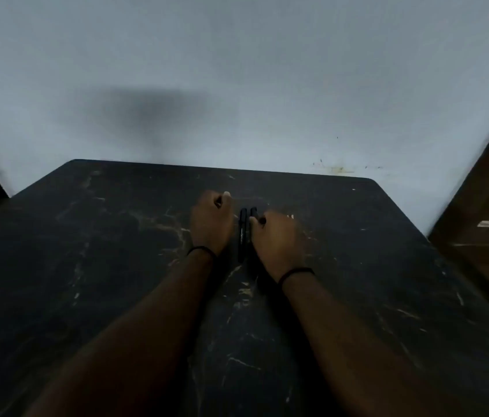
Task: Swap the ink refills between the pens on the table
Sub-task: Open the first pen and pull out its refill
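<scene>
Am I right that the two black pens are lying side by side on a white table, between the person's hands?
Not quite: the table is black with pale scratches, not white; the wall behind it is the pale surface. The head view shows this. The two black pens do lie side by side between the left hand and right hand.

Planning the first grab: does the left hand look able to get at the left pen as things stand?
Probably yes. The left hand rests closed on the table right beside the left pen, with nothing between them. The right hand is over by the other pen.
</scene>
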A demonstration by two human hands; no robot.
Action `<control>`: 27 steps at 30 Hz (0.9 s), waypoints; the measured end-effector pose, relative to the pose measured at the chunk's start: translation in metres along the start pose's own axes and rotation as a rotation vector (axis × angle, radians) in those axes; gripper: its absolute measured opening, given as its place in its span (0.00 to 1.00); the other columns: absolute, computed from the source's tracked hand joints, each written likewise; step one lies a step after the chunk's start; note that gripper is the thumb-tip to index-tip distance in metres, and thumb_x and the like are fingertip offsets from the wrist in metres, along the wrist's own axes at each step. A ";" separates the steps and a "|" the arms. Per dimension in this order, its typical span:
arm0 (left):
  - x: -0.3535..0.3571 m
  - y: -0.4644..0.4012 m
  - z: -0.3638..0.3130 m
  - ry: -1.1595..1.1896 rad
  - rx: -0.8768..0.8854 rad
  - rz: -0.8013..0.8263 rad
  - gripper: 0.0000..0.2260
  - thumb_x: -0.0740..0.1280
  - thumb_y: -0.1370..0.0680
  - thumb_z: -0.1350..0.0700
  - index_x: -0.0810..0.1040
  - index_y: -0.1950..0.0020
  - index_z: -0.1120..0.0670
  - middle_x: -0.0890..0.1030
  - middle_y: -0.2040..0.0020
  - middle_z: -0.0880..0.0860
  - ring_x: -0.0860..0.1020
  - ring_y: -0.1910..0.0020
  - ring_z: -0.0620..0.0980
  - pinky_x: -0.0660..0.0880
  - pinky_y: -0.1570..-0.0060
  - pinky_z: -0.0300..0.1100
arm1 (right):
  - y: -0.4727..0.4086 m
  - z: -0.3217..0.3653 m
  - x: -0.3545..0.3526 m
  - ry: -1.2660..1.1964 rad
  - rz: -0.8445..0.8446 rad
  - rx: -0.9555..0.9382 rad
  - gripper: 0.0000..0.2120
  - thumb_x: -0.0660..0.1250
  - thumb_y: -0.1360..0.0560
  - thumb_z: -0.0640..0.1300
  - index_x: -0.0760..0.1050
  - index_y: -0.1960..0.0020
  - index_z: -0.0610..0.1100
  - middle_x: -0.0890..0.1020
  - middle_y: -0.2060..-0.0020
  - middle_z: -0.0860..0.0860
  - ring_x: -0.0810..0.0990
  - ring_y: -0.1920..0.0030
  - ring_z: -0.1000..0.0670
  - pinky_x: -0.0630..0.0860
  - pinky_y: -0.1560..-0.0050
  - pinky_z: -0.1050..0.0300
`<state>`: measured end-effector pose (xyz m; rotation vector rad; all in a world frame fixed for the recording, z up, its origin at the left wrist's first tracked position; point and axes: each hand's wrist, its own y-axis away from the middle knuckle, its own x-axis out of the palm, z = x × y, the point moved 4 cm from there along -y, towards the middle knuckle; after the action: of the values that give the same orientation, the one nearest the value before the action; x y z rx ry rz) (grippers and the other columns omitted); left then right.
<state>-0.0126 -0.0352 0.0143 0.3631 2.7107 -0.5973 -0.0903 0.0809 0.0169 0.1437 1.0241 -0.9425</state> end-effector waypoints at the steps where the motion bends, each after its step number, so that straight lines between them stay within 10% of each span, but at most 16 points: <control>1: -0.001 0.000 0.000 0.012 -0.013 0.001 0.13 0.61 0.18 0.51 0.71 0.60 0.55 0.71 0.67 0.47 0.68 0.69 0.41 0.65 0.71 0.28 | -0.002 -0.001 0.003 0.015 0.025 0.012 0.15 0.63 0.19 0.53 0.75 0.57 0.42 0.83 0.55 0.43 0.81 0.52 0.41 0.76 0.48 0.48; 27: 0.004 -0.001 0.006 0.193 0.005 0.068 0.20 0.56 0.18 0.41 0.70 0.63 0.53 0.72 0.67 0.50 0.70 0.68 0.47 0.66 0.66 0.42 | 0.008 0.006 -0.010 -0.011 -0.171 -0.103 0.08 0.64 0.22 0.50 0.74 0.54 0.45 0.79 0.57 0.48 0.78 0.59 0.46 0.77 0.59 0.49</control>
<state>-0.0153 -0.0379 0.0082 0.5374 2.8660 -0.5768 -0.0817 0.0886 0.0251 -0.0352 1.0849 -1.0413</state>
